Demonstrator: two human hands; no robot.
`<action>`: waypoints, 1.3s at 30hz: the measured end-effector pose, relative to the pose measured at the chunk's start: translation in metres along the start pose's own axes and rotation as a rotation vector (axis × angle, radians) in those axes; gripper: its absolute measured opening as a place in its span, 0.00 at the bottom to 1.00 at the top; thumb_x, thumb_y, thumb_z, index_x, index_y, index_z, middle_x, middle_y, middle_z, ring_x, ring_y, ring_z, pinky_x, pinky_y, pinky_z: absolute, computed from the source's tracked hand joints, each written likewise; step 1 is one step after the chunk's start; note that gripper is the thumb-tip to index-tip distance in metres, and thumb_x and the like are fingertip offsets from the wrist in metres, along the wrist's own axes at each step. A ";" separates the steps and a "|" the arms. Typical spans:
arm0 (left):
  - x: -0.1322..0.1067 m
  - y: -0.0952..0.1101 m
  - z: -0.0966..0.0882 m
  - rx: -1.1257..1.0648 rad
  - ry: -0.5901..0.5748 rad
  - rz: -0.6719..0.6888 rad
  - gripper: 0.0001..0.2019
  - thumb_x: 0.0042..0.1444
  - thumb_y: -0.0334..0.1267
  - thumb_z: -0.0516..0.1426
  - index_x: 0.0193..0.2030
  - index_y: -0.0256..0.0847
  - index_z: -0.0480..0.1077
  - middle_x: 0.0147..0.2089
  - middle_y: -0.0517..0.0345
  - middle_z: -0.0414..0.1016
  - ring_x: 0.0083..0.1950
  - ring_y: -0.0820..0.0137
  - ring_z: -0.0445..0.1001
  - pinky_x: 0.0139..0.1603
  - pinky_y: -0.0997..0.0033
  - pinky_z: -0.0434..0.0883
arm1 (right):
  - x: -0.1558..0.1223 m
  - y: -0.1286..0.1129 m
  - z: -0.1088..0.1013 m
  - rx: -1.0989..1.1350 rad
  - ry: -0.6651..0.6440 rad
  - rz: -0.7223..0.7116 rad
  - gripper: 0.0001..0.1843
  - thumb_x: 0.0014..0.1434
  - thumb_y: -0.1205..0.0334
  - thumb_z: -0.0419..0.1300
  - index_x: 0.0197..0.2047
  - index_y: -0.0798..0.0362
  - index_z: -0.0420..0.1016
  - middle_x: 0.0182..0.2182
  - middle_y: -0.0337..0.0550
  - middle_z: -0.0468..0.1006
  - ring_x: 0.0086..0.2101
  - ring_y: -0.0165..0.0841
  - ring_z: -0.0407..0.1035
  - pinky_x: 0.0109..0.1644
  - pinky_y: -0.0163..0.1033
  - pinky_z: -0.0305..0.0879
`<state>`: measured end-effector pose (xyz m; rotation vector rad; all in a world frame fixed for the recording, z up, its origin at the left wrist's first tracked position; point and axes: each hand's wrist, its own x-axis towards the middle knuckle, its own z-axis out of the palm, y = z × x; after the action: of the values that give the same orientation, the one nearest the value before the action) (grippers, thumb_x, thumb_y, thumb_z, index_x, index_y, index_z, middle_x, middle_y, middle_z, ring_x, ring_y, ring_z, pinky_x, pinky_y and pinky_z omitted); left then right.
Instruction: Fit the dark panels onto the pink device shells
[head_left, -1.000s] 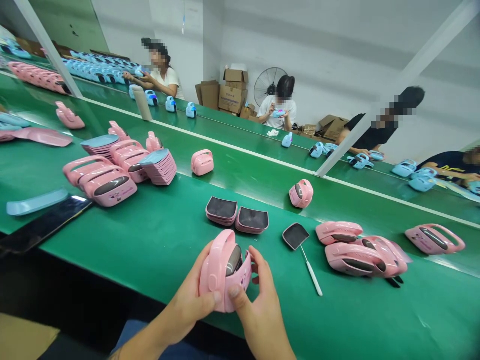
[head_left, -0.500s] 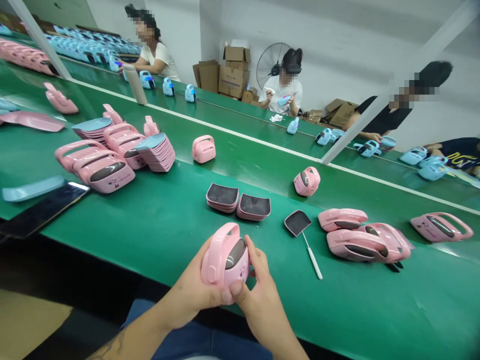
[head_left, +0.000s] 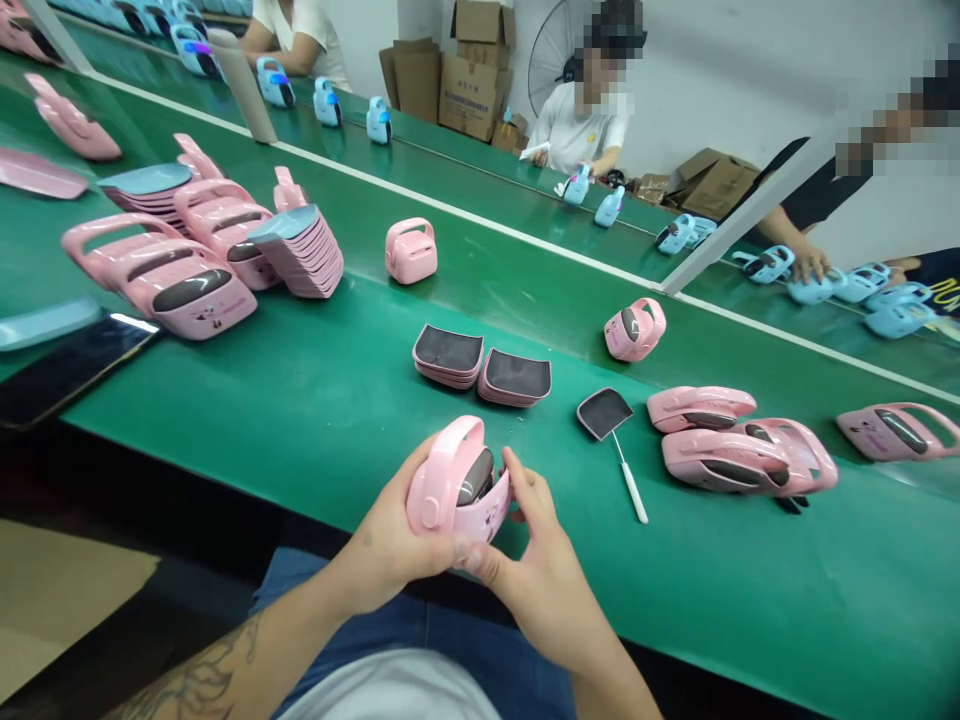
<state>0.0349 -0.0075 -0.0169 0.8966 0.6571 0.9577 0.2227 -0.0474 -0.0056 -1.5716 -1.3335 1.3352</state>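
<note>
Both my hands grip one pink handled plastic housing with a dark grey window, held just above the near edge of the green conveyor belt. My left hand wraps its underside and left side. My right hand closes on its right side, thumb under the front. Just beyond lie two small stacks of dark-faced pink panels, and to the right a single dark panel beside a white stick.
Pink housing halves lie at right, more housings and stacked covers at left, with a dark phone near the edge. Finished pink units sit on the belt. Other people work with blue units across the far belt.
The camera tilted down and my hands drew the pink housing slightly nearer to me, turning it a little. Both hands kept their grip throughout.
</note>
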 end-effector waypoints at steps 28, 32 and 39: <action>0.021 0.004 -0.001 -0.163 -0.005 -0.227 0.29 0.55 0.41 0.67 0.64 0.41 0.71 0.49 0.49 0.81 0.46 0.62 0.80 0.46 0.68 0.78 | 0.007 0.008 -0.023 -0.541 -0.012 -0.605 0.46 0.65 0.47 0.67 0.77 0.40 0.49 0.67 0.52 0.64 0.65 0.50 0.61 0.69 0.63 0.60; 0.022 0.005 0.000 -0.194 -0.005 -0.264 0.25 0.58 0.41 0.65 0.62 0.40 0.72 0.46 0.52 0.81 0.43 0.65 0.80 0.43 0.70 0.77 | 0.014 0.001 -0.025 -0.558 0.005 -0.659 0.40 0.65 0.51 0.68 0.74 0.42 0.58 0.60 0.52 0.69 0.58 0.49 0.67 0.65 0.63 0.65; 0.020 0.006 -0.001 -0.215 0.017 -0.313 0.18 0.59 0.43 0.64 0.54 0.38 0.77 0.47 0.51 0.82 0.44 0.65 0.80 0.41 0.71 0.78 | 0.027 -0.011 -0.028 -0.370 -0.144 -0.600 0.39 0.60 0.55 0.73 0.71 0.39 0.65 0.54 0.47 0.67 0.55 0.44 0.68 0.62 0.55 0.70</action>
<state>0.0399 0.0125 -0.0139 0.5754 0.6719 0.7386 0.2457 -0.0159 0.0040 -1.1533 -2.0288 0.8687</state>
